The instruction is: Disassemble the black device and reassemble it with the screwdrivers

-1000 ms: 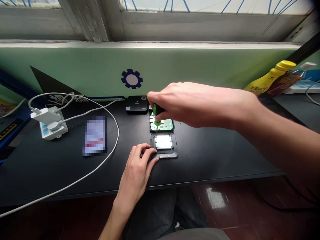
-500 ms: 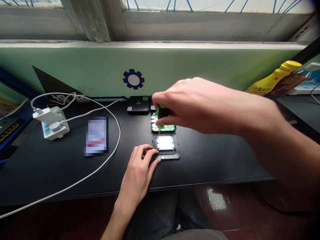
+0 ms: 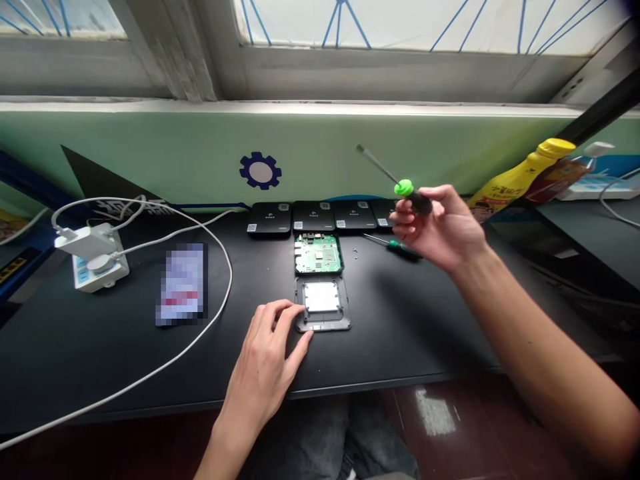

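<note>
My right hand (image 3: 435, 223) is raised over the right side of the table, closed around the black and bright green handle of a screwdriver (image 3: 404, 189). The screwdriver's shaft tilts up to the left, its tip touching nothing. At the left and front edges of a black plastic cover (image 3: 327, 325), my left hand (image 3: 267, 350) grips its near-left corner with fingertips and thumb. A white square pad (image 3: 321, 297) sits in the middle of the cover. Directly behind it lies a black case with a green circuit board (image 3: 320, 255) inside.
Several black set-top boxes (image 3: 270, 219) line the back of the table. A second screwdriver (image 3: 395, 245) and small screws (image 3: 355, 252) lie right of the board. At left are a power strip (image 3: 100, 267), a white cable (image 3: 231, 267) and a blurred packet (image 3: 183, 283). A yellow bottle (image 3: 525, 177) stands at right.
My right hand has lifted the screwdriver off the cover and swung it up to the right, uncovering the circuit board, boxes and second screwdriver. My left hand stays at the cover's corner.
</note>
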Available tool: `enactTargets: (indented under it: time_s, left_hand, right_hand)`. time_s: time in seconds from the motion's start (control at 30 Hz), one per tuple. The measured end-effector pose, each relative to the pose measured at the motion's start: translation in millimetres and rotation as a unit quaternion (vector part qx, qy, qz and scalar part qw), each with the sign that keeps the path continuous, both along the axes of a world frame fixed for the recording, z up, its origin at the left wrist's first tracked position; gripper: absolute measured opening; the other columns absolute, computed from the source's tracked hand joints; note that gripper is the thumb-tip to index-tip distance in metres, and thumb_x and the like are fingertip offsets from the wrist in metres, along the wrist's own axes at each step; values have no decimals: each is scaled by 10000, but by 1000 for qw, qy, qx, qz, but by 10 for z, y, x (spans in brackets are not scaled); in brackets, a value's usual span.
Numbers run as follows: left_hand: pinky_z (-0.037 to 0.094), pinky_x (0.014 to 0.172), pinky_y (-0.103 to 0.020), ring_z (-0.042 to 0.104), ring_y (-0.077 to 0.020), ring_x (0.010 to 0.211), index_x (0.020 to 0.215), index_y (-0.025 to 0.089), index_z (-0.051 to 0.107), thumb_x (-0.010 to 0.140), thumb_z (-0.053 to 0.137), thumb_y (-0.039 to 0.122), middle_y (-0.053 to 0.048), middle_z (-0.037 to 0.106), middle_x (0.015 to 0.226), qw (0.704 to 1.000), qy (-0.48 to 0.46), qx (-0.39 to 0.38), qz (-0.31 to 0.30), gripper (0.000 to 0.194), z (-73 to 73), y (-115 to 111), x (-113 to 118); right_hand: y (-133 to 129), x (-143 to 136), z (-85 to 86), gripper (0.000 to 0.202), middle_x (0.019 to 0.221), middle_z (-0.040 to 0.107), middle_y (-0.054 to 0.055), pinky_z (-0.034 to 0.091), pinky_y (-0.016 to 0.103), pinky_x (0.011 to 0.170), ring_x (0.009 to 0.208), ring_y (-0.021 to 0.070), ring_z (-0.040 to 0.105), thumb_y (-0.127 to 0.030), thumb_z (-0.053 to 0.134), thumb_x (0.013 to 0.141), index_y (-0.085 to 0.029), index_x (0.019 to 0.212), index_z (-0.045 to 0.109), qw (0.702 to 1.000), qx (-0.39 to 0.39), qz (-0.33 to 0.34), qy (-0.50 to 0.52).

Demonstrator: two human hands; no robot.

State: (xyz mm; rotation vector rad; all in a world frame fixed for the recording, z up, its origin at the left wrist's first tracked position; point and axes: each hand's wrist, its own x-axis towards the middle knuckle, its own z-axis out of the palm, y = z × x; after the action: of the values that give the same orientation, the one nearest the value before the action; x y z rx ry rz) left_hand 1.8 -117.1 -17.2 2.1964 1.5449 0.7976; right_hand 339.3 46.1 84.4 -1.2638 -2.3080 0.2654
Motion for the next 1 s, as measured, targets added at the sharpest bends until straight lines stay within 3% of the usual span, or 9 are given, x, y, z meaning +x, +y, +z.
enactTargets:
  time_s: [0.07,0.13,0.2,0.3,0.37,0.47,0.6,0.77,1.0]
  left_hand:
    - [547,1134,-509,623,-323,1331,1540,304,572,1148,643,320,-121,624,1447,1000,3,-3,0,399,-15,-3,-2]
    - [554,1132,-504,632,-317,1330,1589,324,535,1151,638,338,-119,621,1470,1000,-2,-13,1,450,-22,2,-12]
    - [585,1084,-474,661,-298,1281,1612,337,511,1154,633,355,-113,621,1480,1000,-13,-27,2,475,-8,27,-28]
    - [615,995,-420,698,-268,1200,1612,337,507,1158,628,374,-101,633,1464,999,-11,-33,-4,472,81,138,-49]
    - [614,981,-405,713,-258,1167,1598,323,524,1163,620,372,-97,650,1433,1000,8,-11,-16,448,178,273,-42]
    - [612,982,-393,734,-245,1118,1568,287,539,1169,604,347,-94,677,1370,997,39,43,-54,409,326,554,14]
    - [613,963,-380,748,-230,1074,1507,245,570,1163,600,284,-82,708,1290,987,65,113,-98,347,410,959,128]
    - [612,878,-343,740,-190,961,1499,227,588,1143,621,229,-67,731,1238,981,40,164,-96,358,264,1265,165]
    - [591,850,-300,703,-148,855,1403,226,658,1090,666,138,-20,743,1102,983,-39,178,-30,325,85,1260,22]
  right_hand:
    - [1,30,-180,678,964,763,92,490,375,659,746,228,605,-502,70,1106,-260,1137,703,990,-48,-19,130]
    - [-46,14,-295,434,1069,765,58,549,367,770,806,201,602,-511,329,1096,-269,1167,681,907,-211,-22,364]
    - [-104,-21,-367,357,1205,761,48,580,393,913,918,194,624,-515,441,1082,-291,1223,680,807,-307,-18,504]
    - [-151,-53,-428,364,1415,709,52,580,396,967,1000,190,622,-488,435,1084,-315,1313,660,767,-331,-17,550]
    - [-149,-46,-458,354,1344,706,45,575,372,926,956,184,610,-424,433,1061,-308,1318,647,786,-330,-11,523]
    - [-125,-30,-537,254,985,646,8,560,359,817,825,189,574,-365,472,999,-263,1149,650,823,-324,-6,467]
    - [-86,-56,-737,216,794,570,-23,479,339,711,720,177,517,-443,705,956,-232,916,678,872,-268,-47,406]
    - [-59,-79,-939,230,840,695,19,439,359,739,772,197,598,-454,855,925,-225,947,862,931,-180,-105,300]
    - [-76,-119,-1005,158,1024,769,60,525,388,804,896,239,724,-396,829,978,-258,998,902,961,-139,-105,214]
